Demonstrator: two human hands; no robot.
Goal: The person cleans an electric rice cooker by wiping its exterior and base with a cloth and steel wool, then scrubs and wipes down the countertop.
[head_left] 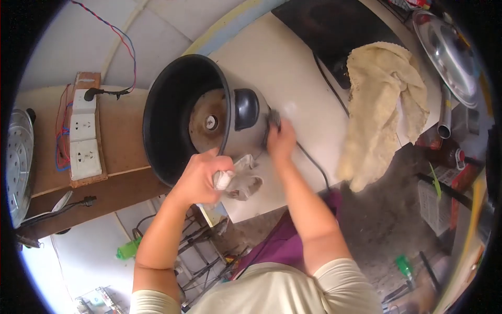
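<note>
A rice cooker body point(250, 137) with its inner pot out lies tipped on its side, its black-rimmed opening facing left. The stained heating plate point(201, 112) with its round centre shows inside. My left hand point(201, 175) is closed round a greyish-white rag point(244, 180) at the near side of the rim, and part of the rag hangs out to the right. My right hand point(282, 140) grips the cooker at its base end, where a dark part shows by the fingers; those fingertips are partly hidden. From the base a black cord point(315, 163) runs across the table.
The cooker rests on a pale tabletop point(308, 112). A beige towel point(374, 99) drapes over its right side near a black glossy panel point(334, 26). To the left, a socket board point(83, 131) is on a brown shelf point(123, 141). A metal lid point(444, 55) stands far right.
</note>
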